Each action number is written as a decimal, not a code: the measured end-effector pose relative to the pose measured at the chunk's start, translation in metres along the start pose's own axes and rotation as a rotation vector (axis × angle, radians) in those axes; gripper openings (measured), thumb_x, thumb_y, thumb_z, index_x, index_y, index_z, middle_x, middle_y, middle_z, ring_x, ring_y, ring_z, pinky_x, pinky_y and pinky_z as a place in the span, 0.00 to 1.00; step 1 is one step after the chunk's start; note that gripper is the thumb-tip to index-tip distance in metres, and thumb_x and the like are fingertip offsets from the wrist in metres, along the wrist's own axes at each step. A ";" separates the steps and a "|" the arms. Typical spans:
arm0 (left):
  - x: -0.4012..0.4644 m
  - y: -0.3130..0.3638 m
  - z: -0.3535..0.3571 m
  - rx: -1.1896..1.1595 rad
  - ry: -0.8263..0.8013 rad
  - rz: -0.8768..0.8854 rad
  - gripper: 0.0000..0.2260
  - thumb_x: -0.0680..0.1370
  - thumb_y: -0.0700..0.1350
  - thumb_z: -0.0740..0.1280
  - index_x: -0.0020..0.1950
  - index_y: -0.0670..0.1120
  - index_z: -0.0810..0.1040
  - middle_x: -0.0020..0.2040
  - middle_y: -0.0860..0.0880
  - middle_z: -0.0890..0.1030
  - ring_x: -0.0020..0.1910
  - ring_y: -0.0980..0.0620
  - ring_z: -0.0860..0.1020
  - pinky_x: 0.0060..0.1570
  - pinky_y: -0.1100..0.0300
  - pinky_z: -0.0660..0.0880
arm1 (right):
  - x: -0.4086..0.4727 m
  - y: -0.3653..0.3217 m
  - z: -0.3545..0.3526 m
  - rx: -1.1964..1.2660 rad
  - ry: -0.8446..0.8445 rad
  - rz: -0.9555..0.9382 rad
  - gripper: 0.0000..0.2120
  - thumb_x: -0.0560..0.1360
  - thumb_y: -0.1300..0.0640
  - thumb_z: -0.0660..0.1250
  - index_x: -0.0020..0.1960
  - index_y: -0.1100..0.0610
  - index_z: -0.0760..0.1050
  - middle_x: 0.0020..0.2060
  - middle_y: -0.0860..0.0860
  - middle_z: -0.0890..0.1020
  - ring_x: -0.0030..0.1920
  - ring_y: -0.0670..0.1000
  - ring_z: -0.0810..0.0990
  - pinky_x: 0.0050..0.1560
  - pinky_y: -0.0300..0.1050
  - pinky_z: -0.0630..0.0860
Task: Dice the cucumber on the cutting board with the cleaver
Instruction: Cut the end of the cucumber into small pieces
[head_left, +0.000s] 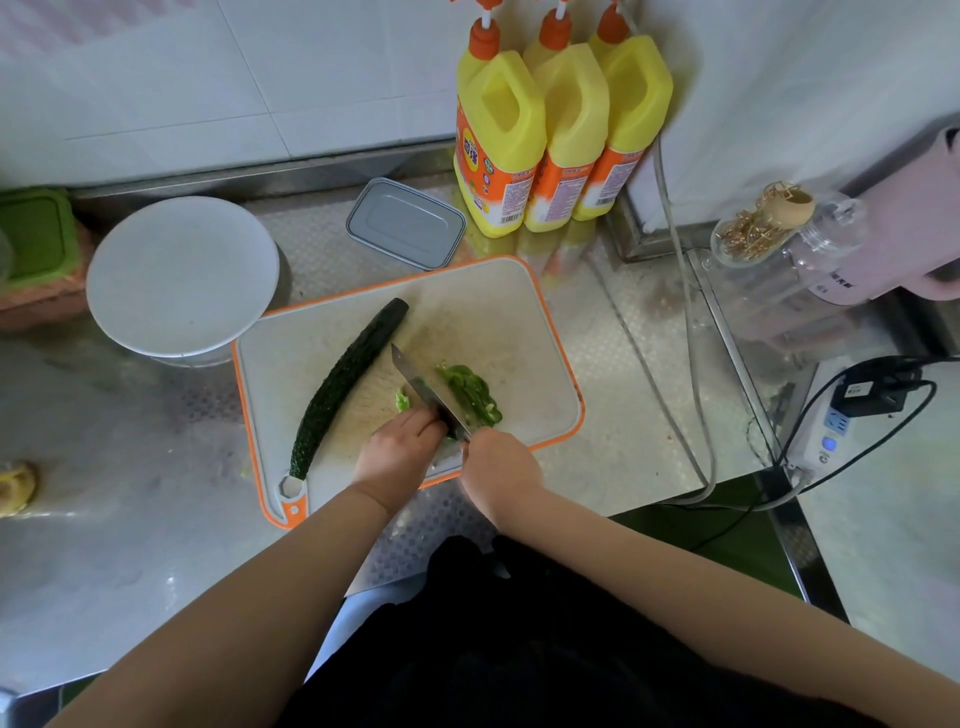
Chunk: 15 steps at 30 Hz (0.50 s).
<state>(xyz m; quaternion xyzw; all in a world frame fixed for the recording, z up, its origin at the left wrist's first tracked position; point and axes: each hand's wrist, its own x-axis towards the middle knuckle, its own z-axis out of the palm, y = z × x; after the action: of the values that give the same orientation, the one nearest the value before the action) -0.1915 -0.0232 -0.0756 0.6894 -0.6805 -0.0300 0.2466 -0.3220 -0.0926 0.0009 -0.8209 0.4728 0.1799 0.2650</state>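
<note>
The cutting board (519, 312) serves as the landmark here. On its left half lies a long dark cucumber (343, 384), whole and uncut, running diagonally from the near-left corner toward the board's middle back. Right of it, near the board's front edge, sits a heap of bright green cut pieces (470, 389), with a small bit (401, 401) on the other side of the blade.

The right hand (498, 467) is curled round the handle of the cleaver (423, 389), whose blade angles away across the board's centre between the small bit and the heap. The left hand (402, 449) rests knuckles-up just left of the blade, fingers bent down onto the green material at the board's front; whether it pinches a piece or only steadies it is hidden.

By my judgement the step in hand is chopping the green pieces finer, while the long cucumber awaits its turn. The next move calls for keeping the left fingertips tucked back from the edge as the blade comes down, then drawing the whole cucumber toward the board's centre and squaring it to the cleaver.
</note>
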 end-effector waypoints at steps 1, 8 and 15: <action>0.001 0.000 0.000 0.002 0.000 0.006 0.11 0.65 0.32 0.76 0.46 0.41 0.83 0.44 0.45 0.82 0.40 0.47 0.78 0.35 0.59 0.76 | 0.001 -0.001 0.001 0.014 0.003 0.011 0.11 0.82 0.58 0.54 0.57 0.61 0.72 0.54 0.58 0.79 0.55 0.57 0.79 0.50 0.46 0.74; 0.001 -0.004 0.001 0.061 -0.027 0.053 0.08 0.73 0.36 0.64 0.46 0.42 0.82 0.45 0.45 0.82 0.44 0.46 0.79 0.42 0.55 0.79 | 0.019 -0.004 -0.015 0.221 -0.004 0.035 0.17 0.82 0.51 0.56 0.54 0.64 0.75 0.50 0.61 0.80 0.53 0.61 0.78 0.47 0.48 0.72; -0.004 -0.005 -0.002 0.083 -0.051 -0.017 0.13 0.67 0.33 0.75 0.48 0.44 0.82 0.48 0.47 0.81 0.49 0.45 0.77 0.49 0.51 0.78 | 0.010 0.019 -0.020 0.288 0.012 0.065 0.17 0.81 0.50 0.56 0.50 0.64 0.74 0.48 0.60 0.80 0.51 0.60 0.78 0.45 0.47 0.70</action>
<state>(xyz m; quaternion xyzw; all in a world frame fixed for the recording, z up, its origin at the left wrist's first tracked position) -0.1860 -0.0185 -0.0770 0.7038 -0.6813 -0.0214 0.2001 -0.3332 -0.1193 0.0059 -0.7597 0.5216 0.1137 0.3713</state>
